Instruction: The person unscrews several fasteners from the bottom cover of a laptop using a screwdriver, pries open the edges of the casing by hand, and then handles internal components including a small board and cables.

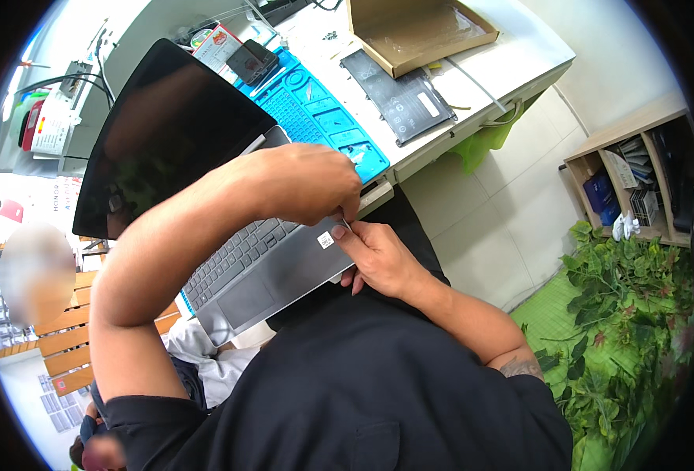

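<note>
Electronics workshop, blue work mat, loose battery

Desk: white top, beyond the left hand and stretching away to its right
Floor: pale tiles with thin joints, right of the right hand
Wall: plain, whitish, far beyond and right of both hands
Shelf unit: wood-toned, open compartments, well apart, right of the right hand
Floor covering: bright green, lower right of the right hand
Foliage: leafy, spread over that green
Slats: orange-brown wood, well left of the left hand
Light: bright, whitest leftward of the left hand
</note>
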